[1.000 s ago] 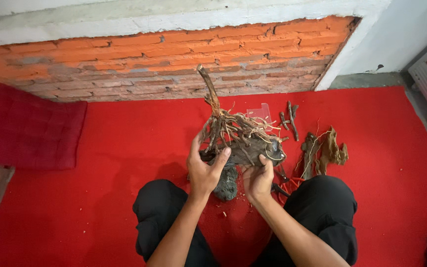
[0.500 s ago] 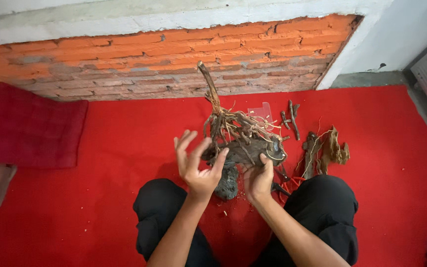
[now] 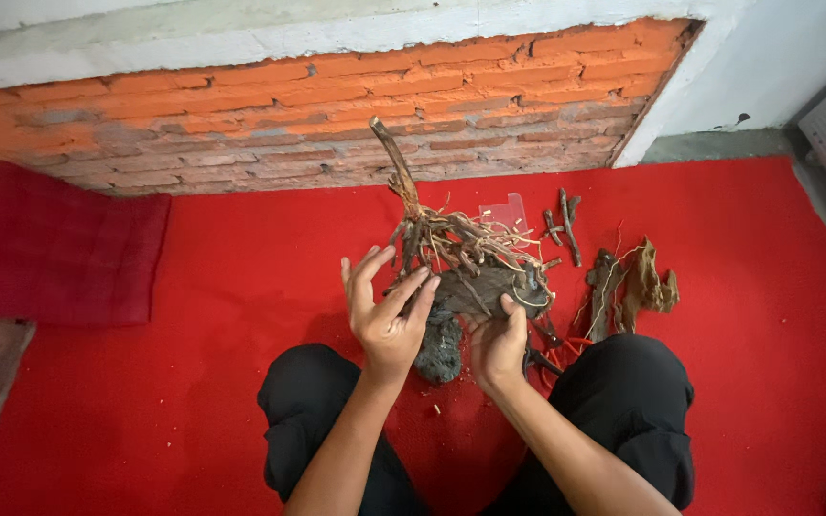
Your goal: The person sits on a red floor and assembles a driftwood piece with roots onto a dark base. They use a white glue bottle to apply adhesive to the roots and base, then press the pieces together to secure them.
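Red carpet floor (image 3: pixel 193 382) below an orange brick wall (image 3: pixel 241 105) | tangled brown root-and-driftwood clump on a dark porous rock (image 3: pixel 466 277) — mid-carpet, before the wall | right hand (image 3: pixel 499 349) clasps its near side | left hand (image 3: pixel 389 315) spread open, fingertips at the roots | loose wood pieces (image 3: pixel 628 287) just right of the clump

Root clump (image 3: pixel 461 253): tangled brown roots, one stem tilted up-left, atop dark porous rock (image 3: pixel 439 349), over red mat.
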